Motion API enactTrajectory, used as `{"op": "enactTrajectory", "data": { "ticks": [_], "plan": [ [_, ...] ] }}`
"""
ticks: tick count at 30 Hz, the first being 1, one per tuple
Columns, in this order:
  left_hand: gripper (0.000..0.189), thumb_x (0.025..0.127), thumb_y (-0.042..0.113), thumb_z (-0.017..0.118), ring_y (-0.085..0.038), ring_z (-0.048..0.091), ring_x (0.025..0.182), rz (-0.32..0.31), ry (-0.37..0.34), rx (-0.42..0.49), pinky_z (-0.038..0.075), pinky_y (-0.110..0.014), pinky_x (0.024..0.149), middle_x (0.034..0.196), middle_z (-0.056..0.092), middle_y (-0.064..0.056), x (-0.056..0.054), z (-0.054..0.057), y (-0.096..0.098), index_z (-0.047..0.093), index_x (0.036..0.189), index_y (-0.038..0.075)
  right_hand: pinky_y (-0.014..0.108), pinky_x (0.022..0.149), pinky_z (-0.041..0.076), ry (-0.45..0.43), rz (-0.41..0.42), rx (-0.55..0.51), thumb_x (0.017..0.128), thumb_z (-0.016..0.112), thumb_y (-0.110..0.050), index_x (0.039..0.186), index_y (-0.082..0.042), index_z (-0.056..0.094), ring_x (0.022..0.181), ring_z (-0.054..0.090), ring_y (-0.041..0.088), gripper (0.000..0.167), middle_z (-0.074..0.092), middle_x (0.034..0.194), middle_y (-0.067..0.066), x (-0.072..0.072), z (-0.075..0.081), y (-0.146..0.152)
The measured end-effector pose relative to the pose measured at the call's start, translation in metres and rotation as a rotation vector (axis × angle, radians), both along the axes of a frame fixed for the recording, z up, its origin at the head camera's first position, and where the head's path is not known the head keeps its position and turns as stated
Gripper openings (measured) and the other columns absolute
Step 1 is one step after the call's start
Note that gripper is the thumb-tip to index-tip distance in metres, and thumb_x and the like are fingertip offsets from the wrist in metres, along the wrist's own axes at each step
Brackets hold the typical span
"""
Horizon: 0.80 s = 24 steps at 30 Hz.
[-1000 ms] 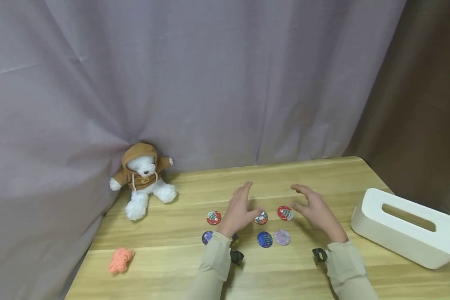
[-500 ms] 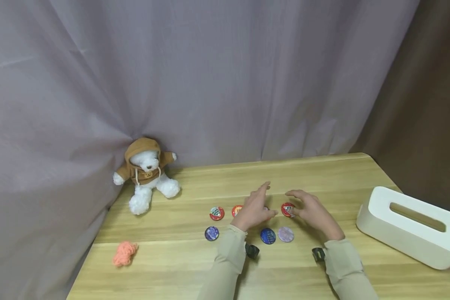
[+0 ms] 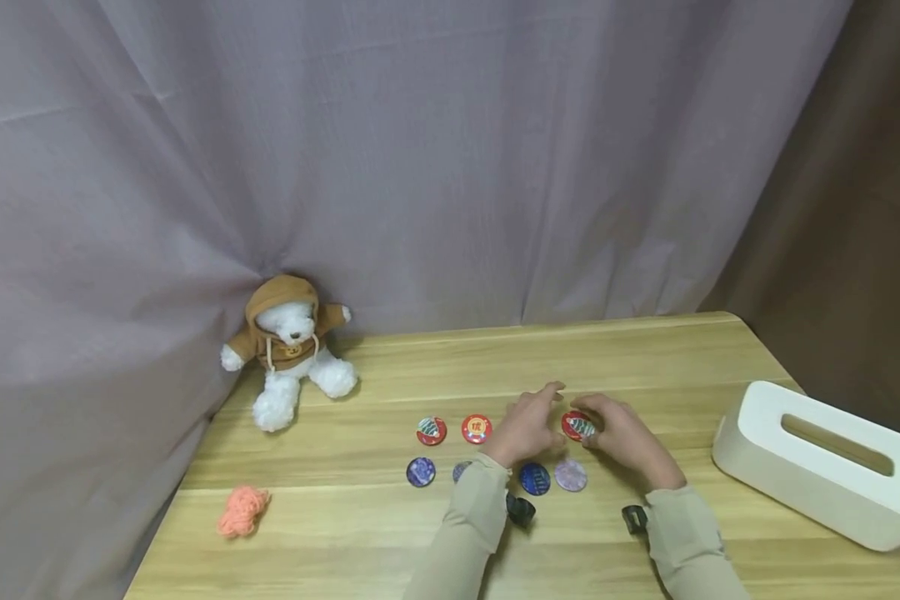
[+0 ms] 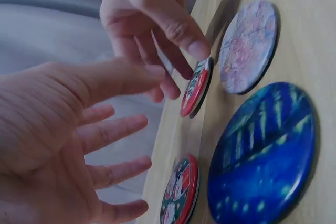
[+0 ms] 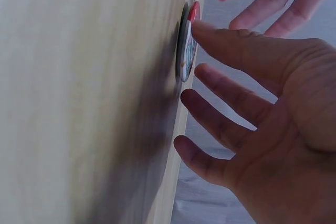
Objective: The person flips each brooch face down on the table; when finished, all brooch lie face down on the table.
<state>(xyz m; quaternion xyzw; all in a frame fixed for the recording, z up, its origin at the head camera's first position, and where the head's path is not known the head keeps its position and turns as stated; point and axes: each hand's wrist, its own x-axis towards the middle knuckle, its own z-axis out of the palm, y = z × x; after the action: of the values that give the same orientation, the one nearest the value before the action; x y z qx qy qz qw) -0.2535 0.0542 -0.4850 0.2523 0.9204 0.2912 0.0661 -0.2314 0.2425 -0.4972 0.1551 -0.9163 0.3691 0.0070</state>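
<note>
Round button badges lie in two rows on the wooden table. My right hand (image 3: pixel 626 433) is at the red badge with a Christmas tree (image 3: pixel 576 425), thumb on the near side and fingers toward the far side. In the right wrist view its thumb tip overlaps that badge (image 5: pixel 189 45); whether it touches is unclear. My left hand (image 3: pixel 525 429), fingers spread, hovers left of it, holding nothing. A green-and-red badge (image 4: pixel 181 192), seen in the left wrist view, is hidden by this hand in the head view. Nearer lie a dark blue badge (image 3: pixel 535 479) and a pale lilac badge (image 3: pixel 570 475).
Farther left are a red tree badge (image 3: pixel 431 431), a red-and-yellow badge (image 3: pixel 476 429), a purple badge (image 3: pixel 421 472) and a partly covered badge (image 3: pixel 461 471). A teddy bear (image 3: pixel 288 346), coral yarn (image 3: pixel 243 511) and a white tissue box (image 3: pixel 817 475) stand around them.
My left hand has moved right, uncovering the red-and-yellow badge. My right hand has come in closer to the red tree badge, and the two hands are nearer each other.
</note>
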Motion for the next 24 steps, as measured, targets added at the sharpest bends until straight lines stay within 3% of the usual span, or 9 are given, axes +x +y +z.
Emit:
{"op": "enactTrajectory", "data": {
  "ticks": [3, 7, 11, 15, 24],
  "plan": [
    [0.082, 0.073, 0.017, 0.086, -0.019, 0.055, 0.121, -0.020, 0.021, -0.043, 0.040, -0.039, 0.100, 0.139, 0.060, 0.007, 0.001, 0.001, 0.005, 0.050, 0.146, 0.019, 0.065, 0.100, 0.039, 0.013, -0.002, 0.004, 0.066, 0.078, 0.014, 0.124, 0.011, 0.062, 0.115, 0.057, 0.051, 0.060, 0.062, 0.126, 0.030, 0.000, -0.001, 0.000],
    [0.056, 0.073, 0.017, 0.086, -0.018, 0.056, 0.114, -0.047, 0.047, -0.072, 0.040, -0.038, 0.094, 0.125, 0.067, 0.009, 0.002, 0.001, 0.010, 0.066, 0.125, 0.020, 0.066, 0.100, 0.039, 0.026, 0.002, 0.020, 0.065, 0.078, 0.014, 0.120, 0.010, 0.064, 0.115, 0.057, 0.051, 0.057, 0.063, 0.123, 0.029, 0.000, 0.000, 0.002],
    [0.040, 0.074, 0.018, 0.087, -0.016, 0.055, 0.106, -0.064, 0.052, -0.074, 0.040, -0.036, 0.088, 0.112, 0.069, 0.009, 0.003, 0.000, 0.013, 0.071, 0.110, 0.019, 0.067, 0.099, 0.039, 0.035, 0.002, 0.051, 0.064, 0.079, 0.014, 0.115, 0.009, 0.067, 0.114, 0.057, 0.051, 0.053, 0.064, 0.119, 0.028, 0.000, 0.002, 0.003],
    [0.039, 0.074, 0.017, 0.087, -0.013, 0.052, 0.099, -0.064, 0.030, -0.082, 0.039, -0.034, 0.085, 0.108, 0.068, 0.008, 0.003, -0.003, 0.014, 0.072, 0.111, 0.017, 0.066, 0.097, 0.040, 0.019, 0.004, 0.084, 0.063, 0.080, 0.013, 0.110, 0.009, 0.068, 0.111, 0.058, 0.051, 0.049, 0.066, 0.115, 0.027, 0.000, 0.001, 0.002],
    [0.047, 0.074, 0.013, 0.085, -0.015, 0.053, 0.102, -0.037, 0.040, -0.118, 0.038, -0.036, 0.086, 0.110, 0.068, 0.007, -0.001, -0.007, 0.010, 0.072, 0.119, 0.018, 0.062, 0.094, 0.044, 0.032, 0.020, 0.117, 0.064, 0.079, 0.012, 0.108, 0.010, 0.068, 0.103, 0.061, 0.046, 0.045, 0.067, 0.107, 0.023, -0.003, 0.002, -0.003]
  ]
}}
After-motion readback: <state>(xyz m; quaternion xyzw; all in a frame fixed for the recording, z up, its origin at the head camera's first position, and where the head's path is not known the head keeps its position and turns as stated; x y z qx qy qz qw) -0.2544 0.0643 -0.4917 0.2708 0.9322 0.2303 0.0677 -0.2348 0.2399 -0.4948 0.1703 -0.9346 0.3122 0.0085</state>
